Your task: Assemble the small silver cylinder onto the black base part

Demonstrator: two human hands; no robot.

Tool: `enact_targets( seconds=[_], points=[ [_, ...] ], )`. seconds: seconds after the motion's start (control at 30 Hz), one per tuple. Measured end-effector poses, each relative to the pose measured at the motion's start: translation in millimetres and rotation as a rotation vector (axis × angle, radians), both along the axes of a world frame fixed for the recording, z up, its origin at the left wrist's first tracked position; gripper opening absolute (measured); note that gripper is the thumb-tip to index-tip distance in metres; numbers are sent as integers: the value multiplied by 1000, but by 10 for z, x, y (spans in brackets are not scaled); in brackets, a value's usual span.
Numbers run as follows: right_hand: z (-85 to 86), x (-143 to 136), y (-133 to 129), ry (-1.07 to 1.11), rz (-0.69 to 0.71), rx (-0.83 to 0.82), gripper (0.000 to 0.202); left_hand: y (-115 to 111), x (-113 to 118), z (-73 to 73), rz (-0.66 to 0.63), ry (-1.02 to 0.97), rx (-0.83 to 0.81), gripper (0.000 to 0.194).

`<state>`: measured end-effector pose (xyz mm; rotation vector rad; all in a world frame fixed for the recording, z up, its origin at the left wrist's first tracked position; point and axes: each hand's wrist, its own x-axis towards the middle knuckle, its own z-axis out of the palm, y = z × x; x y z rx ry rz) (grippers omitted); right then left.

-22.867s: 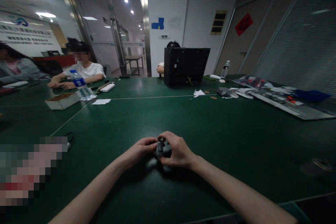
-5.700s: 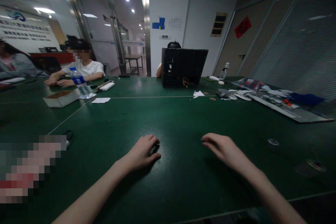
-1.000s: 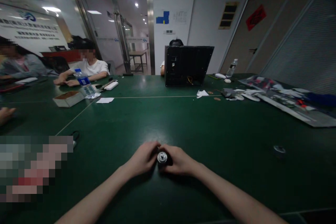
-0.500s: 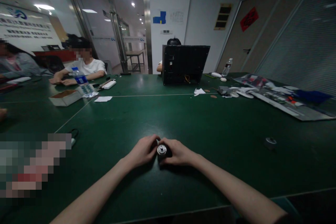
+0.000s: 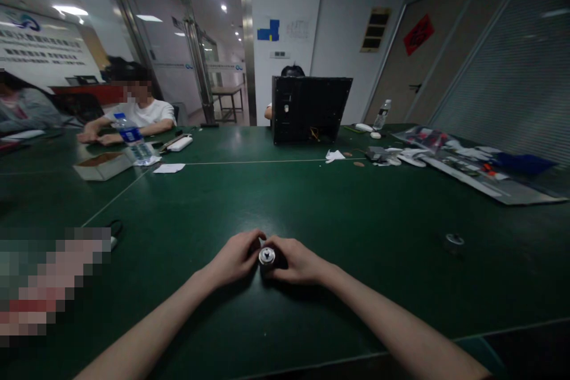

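A small dark cylinder with a silver round top [image 5: 267, 257] and a dark stub in its middle stands between my hands, just over or on the green table. My right hand [image 5: 294, 260] is closed around its right side, thumb in front and fingers behind. From the left, my left hand [image 5: 237, 256] meets it with curled fingers at its side; the fingertips are partly hidden. Off to the right, a similar silver-topped cylinder [image 5: 455, 241] rests by itself on the green table [image 5: 356, 208].
Ahead stands a black box-like case [image 5: 312, 110], a person partly behind it. Far left are an open carton [image 5: 102, 167], a water bottle [image 5: 133, 141] and a seated person [image 5: 145, 113]. A board with loose items [image 5: 499, 184] lies at right; a blurred-out item [image 5: 48, 285] lies near left.
The whole view has shifted slightly, so most things appear a little further left. Both hands stay at the cylinder with nearly the same hold.
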<state>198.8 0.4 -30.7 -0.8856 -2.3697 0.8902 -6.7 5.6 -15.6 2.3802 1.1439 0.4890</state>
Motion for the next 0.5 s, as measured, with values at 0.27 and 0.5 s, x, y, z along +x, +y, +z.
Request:
enact_targets(
  seconds=[0.27,0.5],
  points=[
    [13,4,-20,25,-32,-18,44,25,43,17,54,-124,-77,21],
    [-24,0,-32,16,-72,24,43,-70,77,-42,56,-224,-8,37]
  ],
)
